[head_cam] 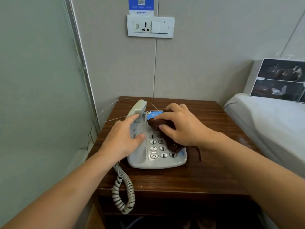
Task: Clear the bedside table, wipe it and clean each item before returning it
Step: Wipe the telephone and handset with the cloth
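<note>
A grey desk telephone (158, 161) sits on the dark wooden bedside table (206, 176). My left hand (123, 138) rests on its handset (137, 108), which lies in the cradle on the phone's left side. My right hand (183, 126) presses a crumpled brown cloth (171, 144) onto the keypad's right half, hiding several keys. The coiled handset cord (123, 192) hangs over the table's front edge.
A bed with a white mattress (267, 123) stands to the right, with a printed card (280, 80) leaning on it. A wall socket and switch panel (150, 26) is above the table. A glass partition (38, 96) closes the left side. Thin cables (105, 111) run off the table's back left.
</note>
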### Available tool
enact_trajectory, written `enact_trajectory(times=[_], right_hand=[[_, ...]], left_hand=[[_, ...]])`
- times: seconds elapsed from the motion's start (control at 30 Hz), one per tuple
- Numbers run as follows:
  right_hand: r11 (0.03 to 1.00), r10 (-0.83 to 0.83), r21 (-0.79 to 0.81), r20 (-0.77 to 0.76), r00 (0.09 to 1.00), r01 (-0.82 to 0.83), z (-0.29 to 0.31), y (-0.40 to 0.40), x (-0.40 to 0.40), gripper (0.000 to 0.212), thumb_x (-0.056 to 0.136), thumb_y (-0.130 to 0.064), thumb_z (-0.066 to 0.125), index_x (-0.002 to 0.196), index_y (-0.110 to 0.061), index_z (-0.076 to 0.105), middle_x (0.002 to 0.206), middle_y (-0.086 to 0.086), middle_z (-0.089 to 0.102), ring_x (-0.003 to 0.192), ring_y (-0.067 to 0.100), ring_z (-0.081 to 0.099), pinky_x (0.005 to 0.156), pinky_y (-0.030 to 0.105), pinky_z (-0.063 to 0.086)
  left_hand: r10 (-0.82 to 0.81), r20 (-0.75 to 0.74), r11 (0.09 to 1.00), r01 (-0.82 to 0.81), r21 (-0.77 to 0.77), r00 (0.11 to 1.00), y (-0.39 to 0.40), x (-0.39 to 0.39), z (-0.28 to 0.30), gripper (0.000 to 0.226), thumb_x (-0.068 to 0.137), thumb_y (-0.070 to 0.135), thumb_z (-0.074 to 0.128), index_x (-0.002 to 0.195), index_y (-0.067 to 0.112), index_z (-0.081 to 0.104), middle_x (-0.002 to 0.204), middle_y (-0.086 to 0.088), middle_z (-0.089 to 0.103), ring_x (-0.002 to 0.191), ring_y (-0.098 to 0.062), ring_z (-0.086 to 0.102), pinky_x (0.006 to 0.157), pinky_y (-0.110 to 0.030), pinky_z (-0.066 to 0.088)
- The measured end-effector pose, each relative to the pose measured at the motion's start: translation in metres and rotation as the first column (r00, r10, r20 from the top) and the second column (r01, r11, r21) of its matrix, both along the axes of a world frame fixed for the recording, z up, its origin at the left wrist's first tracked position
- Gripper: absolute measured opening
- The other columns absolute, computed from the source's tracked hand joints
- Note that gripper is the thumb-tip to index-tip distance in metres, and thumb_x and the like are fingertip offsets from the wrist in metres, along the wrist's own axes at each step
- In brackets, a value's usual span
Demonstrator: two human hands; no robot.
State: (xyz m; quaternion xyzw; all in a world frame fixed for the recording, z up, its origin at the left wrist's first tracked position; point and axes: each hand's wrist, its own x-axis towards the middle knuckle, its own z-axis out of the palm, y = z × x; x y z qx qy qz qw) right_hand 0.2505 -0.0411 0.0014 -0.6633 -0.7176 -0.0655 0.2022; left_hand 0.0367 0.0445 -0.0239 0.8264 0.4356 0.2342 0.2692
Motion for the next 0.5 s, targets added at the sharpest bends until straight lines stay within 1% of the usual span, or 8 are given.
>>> enact_trajectory(times=[0.03,0.07,0.17,0.27,0.33,0.4,0.43,0.5], right_hand=[[1.0,-0.011,-0.015,0.023,1.0,0.012,-0.005,0.007,0.0,0.034,0.097,-0.04,0.061,0.13,-0.036,0.069,0.126,0.003,0.054,0.11,0.031,0.045,0.102,0.049,0.044],[1.0,0.003,-0.029,0.038,0.999,-0.002,-0.01,0.011,-0.002,0.035,0.098,-0.04,0.059,0.132,-0.035,0.068,0.129,0.004,0.053,0.11,0.033,0.043,0.102,0.051,0.043],[0.995,0.071,-0.071,0.073,0.995,-0.066,-0.014,0.008,-0.01,0.045,0.094,-0.045,0.048,0.135,-0.032,0.065,0.119,0.002,0.055,0.098,0.03,0.046,0.09,0.052,0.049],[0.984,0.152,-0.103,0.074,0.986,-0.144,-0.012,-0.018,-0.014,0.042,0.093,-0.037,0.052,0.132,-0.033,0.065,0.111,-0.003,0.055,0.095,0.025,0.051,0.088,0.045,0.049],[0.956,0.265,-0.136,0.031,0.964,-0.258,-0.013,-0.046,-0.018,0.038,0.092,-0.031,0.06,0.129,-0.032,0.067,0.113,-0.006,0.056,0.099,0.019,0.055,0.091,0.038,0.049],[0.913,0.349,-0.211,-0.037,0.936,-0.349,-0.012,-0.068,-0.019,0.033,0.094,-0.03,0.063,0.126,-0.033,0.068,0.113,-0.009,0.058,0.102,0.012,0.057,0.09,0.033,0.05],[0.905,0.358,-0.222,-0.07,0.931,-0.364,-0.011,-0.071,-0.017,0.031,0.094,-0.03,0.063,0.125,-0.034,0.069,0.112,-0.01,0.059,0.102,0.009,0.058,0.089,0.031,0.051],[0.94,0.304,-0.123,-0.119,0.945,-0.317,-0.009,-0.062,-0.007,0.031,0.093,-0.028,0.065,0.123,-0.03,0.071,0.108,-0.009,0.062,0.101,0.007,0.061,0.091,0.027,0.051]], left_hand=[[0.002,-0.001,1.0,-0.002,-0.003,1.0,0.0,0.0,0.0,0.081,0.09,0.044,0.075,0.158,0.044,0.032,0.149,-0.003,0.047,0.138,-0.024,0.047,0.108,-0.037,0.039],[0.003,-0.001,1.0,-0.003,-0.003,1.0,0.0,0.001,0.0,0.081,0.09,0.043,0.075,0.158,0.043,0.031,0.149,-0.003,0.047,0.138,-0.024,0.047,0.108,-0.037,0.039],[0.0,0.005,1.0,0.0,0.007,1.0,0.003,0.002,-0.002,0.082,0.089,0.043,0.076,0.158,0.044,0.032,0.15,-0.002,0.047,0.137,-0.023,0.048,0.106,-0.036,0.041],[-0.001,0.011,1.0,0.001,0.019,1.0,0.005,0.003,-0.004,0.081,0.09,0.042,0.077,0.158,0.043,0.033,0.149,-0.002,0.048,0.137,-0.024,0.048,0.102,-0.032,0.039],[-0.004,0.019,1.0,0.004,0.016,1.0,0.006,0.003,-0.006,0.081,0.09,0.041,0.077,0.158,0.043,0.032,0.15,-0.001,0.046,0.138,-0.023,0.047,0.102,-0.032,0.038],[-0.004,0.022,1.0,0.004,0.014,1.0,0.008,0.002,-0.007,0.082,0.09,0.042,0.076,0.158,0.043,0.031,0.152,0.0,0.045,0.141,-0.022,0.044,0.105,-0.035,0.038],[-0.004,0.021,1.0,0.003,0.016,1.0,0.008,0.002,-0.007,0.081,0.09,0.042,0.076,0.158,0.043,0.031,0.153,0.001,0.044,0.141,-0.022,0.044,0.106,-0.036,0.039],[-0.01,0.023,1.0,0.009,0.023,1.0,0.009,0.001,-0.009,0.081,0.09,0.042,0.076,0.158,0.043,0.032,0.152,0.0,0.045,0.139,-0.022,0.046,0.102,-0.034,0.039]])
